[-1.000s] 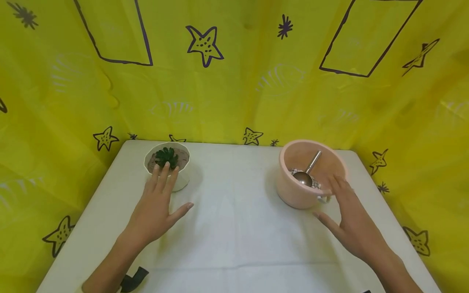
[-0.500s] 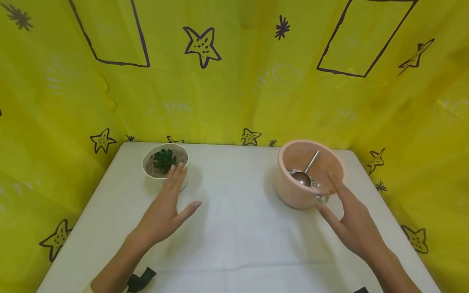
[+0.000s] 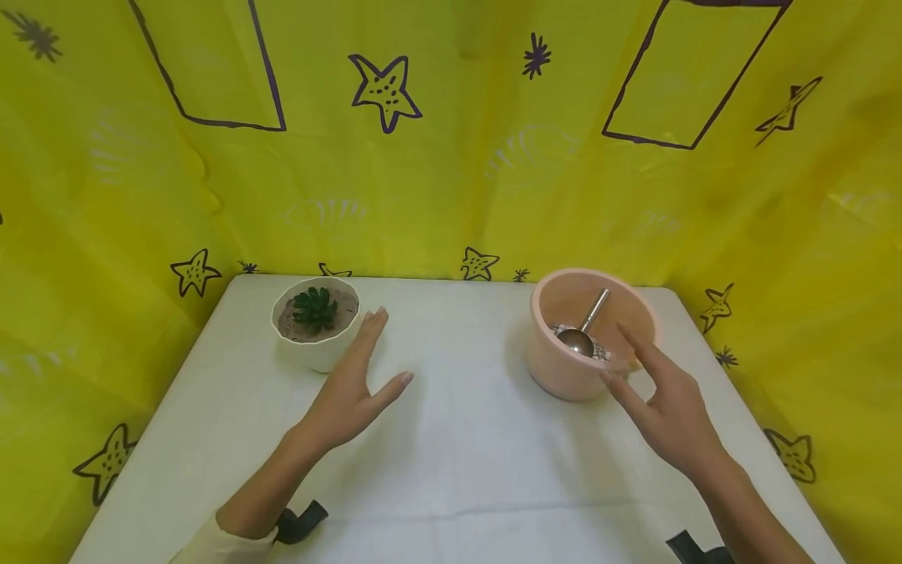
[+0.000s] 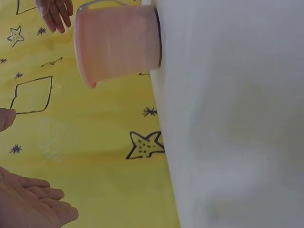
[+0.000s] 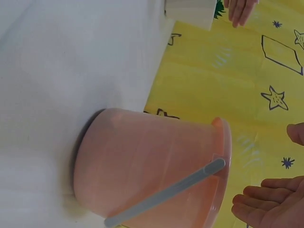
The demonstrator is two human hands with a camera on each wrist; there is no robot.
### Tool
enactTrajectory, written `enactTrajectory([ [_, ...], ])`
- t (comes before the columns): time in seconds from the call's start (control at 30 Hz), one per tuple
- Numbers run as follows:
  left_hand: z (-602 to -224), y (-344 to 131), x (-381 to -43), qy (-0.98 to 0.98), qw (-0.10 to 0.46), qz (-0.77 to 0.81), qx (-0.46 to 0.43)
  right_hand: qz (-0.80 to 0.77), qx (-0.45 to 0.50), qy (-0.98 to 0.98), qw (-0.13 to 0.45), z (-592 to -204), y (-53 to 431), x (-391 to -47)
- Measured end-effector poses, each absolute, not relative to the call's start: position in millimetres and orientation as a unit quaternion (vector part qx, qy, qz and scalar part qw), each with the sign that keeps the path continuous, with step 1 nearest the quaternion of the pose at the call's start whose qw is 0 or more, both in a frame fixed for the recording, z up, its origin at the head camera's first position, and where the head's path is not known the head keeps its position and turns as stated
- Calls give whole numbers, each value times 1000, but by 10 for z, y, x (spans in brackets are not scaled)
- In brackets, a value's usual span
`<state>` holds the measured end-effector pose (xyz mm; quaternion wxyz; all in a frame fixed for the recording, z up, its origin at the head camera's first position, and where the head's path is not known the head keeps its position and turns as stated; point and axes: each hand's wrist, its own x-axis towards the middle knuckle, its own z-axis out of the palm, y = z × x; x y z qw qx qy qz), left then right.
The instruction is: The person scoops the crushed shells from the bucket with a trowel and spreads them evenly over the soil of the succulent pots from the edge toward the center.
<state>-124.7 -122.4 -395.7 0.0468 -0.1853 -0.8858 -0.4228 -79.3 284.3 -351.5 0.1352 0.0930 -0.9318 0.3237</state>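
Far left on the white table (image 3: 451, 446): white faceted pot (image 3: 310, 356), upright, green plant (image 3: 315, 309) set in what is probably sand (image 3: 291, 323), grain too fine to tell. Just right of it in the head view, left hand (image 3: 348, 399) hangs in the air, fingers straight, thumb spread wide, holding nothing; a low sideways sweep could clip the plant or tip the pot. Farther right: pink bucket (image 3: 560, 372), upright, 1 metal scoop (image 3: 575, 341) slanting inside over pale pebbles (image 3: 600, 352); gray bail (image 5: 164, 194) down outside. Right hand (image 3: 665, 411) above its near right rim, apart from it, wide gap between thumb and fingers, grasping nothing. Judged risks: a hasty reach could knock the scoop and scatter pebbles; a snagged bail could drag the bucket over.
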Motion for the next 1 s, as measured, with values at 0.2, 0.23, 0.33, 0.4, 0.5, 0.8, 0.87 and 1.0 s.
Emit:
enactTrajectory([
  [0.2, -4038, -1008, -1294, -865, 44, -466, -184, 327, 73, -936, 109, -3439, 2860, -878],
  [0.23, -4053, -966, -1299, -861, 41, -471, -184, 331, 69, -936, 102, -3427, 2866, -897],
  [0.33, -4087, -856, -1310, -855, 38, -480, -193, 341, 60, -934, 84, -3401, 2884, -956],
  [0.4, -4089, -797, -1306, -851, 38, -485, -199, 354, 53, -931, 72, -3378, 2895, -985],
  [0.5, -4083, -724, -1299, -847, 41, -489, -205, 373, 42, -925, 53, -3340, 2916, -1032],
  [0.8, -4082, -549, -1335, -842, 54, -492, -216, 420, 15, -907, 10, -3257, 3028, -1225],
  [0.87, -4095, -513, -1354, -840, 59, -493, -218, 425, 5, -905, -6, -3245, 3041, -1274],
  [1.0, -4120, -435, -1392, -839, 59, -498, -211, 426, -19, -904, -33, -3233, 3065, -1378],
])
